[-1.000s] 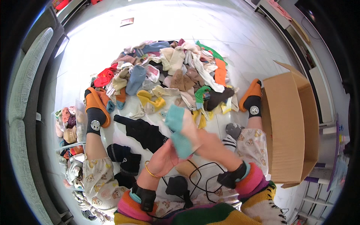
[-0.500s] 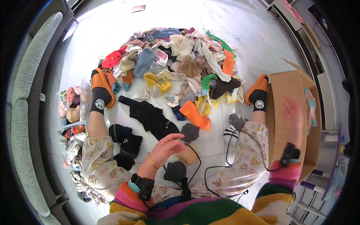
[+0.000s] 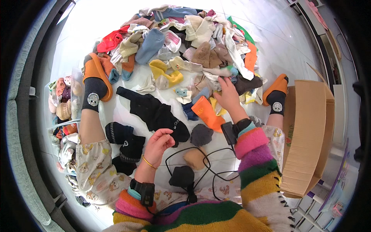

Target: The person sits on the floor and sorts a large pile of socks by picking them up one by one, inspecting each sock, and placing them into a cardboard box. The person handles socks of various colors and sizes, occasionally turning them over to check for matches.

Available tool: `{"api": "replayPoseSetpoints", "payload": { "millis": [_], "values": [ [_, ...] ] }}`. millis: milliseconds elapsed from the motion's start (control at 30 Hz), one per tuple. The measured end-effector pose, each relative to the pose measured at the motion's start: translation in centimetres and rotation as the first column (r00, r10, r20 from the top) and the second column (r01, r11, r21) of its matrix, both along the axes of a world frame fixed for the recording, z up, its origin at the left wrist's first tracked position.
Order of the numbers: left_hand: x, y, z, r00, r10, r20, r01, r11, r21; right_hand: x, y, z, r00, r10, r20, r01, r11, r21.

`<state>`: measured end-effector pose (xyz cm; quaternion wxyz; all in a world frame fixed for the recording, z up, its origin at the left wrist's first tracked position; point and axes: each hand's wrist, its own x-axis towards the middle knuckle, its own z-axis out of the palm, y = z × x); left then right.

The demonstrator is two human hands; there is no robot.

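My right hand reaches into the near right part of the sock pile, fingers stretched out and thumb apart. Its fingertips touch a pale sock with a green and teal part; the hand hides some of the socks under it. An orange sock lies just below that wrist, beside a yellow one. My left hand hovers by the toe end of a long black sock, its fingers curled in with nothing visible in them. Balled dark grey socks and a balled tan one lie between my legs.
Folded black socks rest by my left knee. Clear bins of rolled socks stand on the left before a grey sofa. An open cardboard box stands at right. Black cables loop across my lap.
My right hand has come from beside the cardboard box leftward to the sock pile. My left hand has shifted a little left and down. The view has tilted slightly.
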<state>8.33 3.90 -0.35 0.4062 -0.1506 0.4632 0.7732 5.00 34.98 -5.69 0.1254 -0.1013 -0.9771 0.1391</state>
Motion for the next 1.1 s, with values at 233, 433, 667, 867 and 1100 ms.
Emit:
{"api": "replayPoseSetpoints", "payload": {
  "millis": [233,433,667,867,1100],
  "values": [
    [-0.5,0.7,0.0,0.999,0.026,0.025,-0.026,1.000,-0.011,-2.3,2.4,3.5,0.956,-0.174,0.236,0.284,0.347,-0.894],
    [-0.1,1.1,0.5,1.000,-0.008,-0.017,0.008,1.000,0.005,1.5,2.8,9.3,0.997,-0.074,0.018,-0.012,-0.388,-0.922],
    [0.9,1.0,1.2,0.998,-0.052,-0.031,0.052,0.999,-0.014,-1.3,-0.8,4.1,0.904,0.179,0.388,0.187,0.650,-0.736],
    [0.9,1.0,0.7,0.997,-0.059,-0.051,0.056,0.997,-0.053,-5.2,-1.4,-0.4,0.811,-0.248,0.529,0.247,0.966,0.073],
    [0.5,0.9,0.0,0.995,-0.066,-0.078,0.066,0.998,-0.001,-4.4,3.9,4.6,0.982,-0.109,0.152,0.186,0.468,-0.864]
  ]
}}
